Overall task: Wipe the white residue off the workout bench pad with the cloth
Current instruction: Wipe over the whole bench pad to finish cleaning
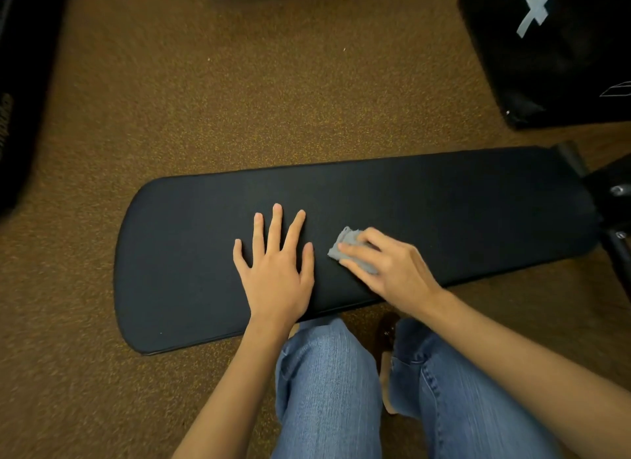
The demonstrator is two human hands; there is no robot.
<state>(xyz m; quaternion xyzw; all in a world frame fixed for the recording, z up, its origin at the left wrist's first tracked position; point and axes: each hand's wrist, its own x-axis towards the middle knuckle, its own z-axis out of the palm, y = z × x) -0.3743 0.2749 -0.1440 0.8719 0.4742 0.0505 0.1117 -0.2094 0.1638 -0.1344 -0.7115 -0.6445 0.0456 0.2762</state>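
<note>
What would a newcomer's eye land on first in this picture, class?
First, the long black bench pad lying across the brown speckled floor. On its middle, the left hand rests flat with fingers spread, and beside it the right hand presses a small grey cloth.

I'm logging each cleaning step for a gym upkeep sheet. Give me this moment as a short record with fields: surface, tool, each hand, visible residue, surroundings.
surface: black bench pad, lying level over brown speckled floor
tool: grey cloth, bunched, on the pad
left hand: flat on the pad, fingers spread, holding nothing
right hand: grip curled over the cloth, pressing it to the pad
residue: no white patch plainly visible on the exposed pad
surroundings: black bag at upper right; bench frame at right edge
</note>
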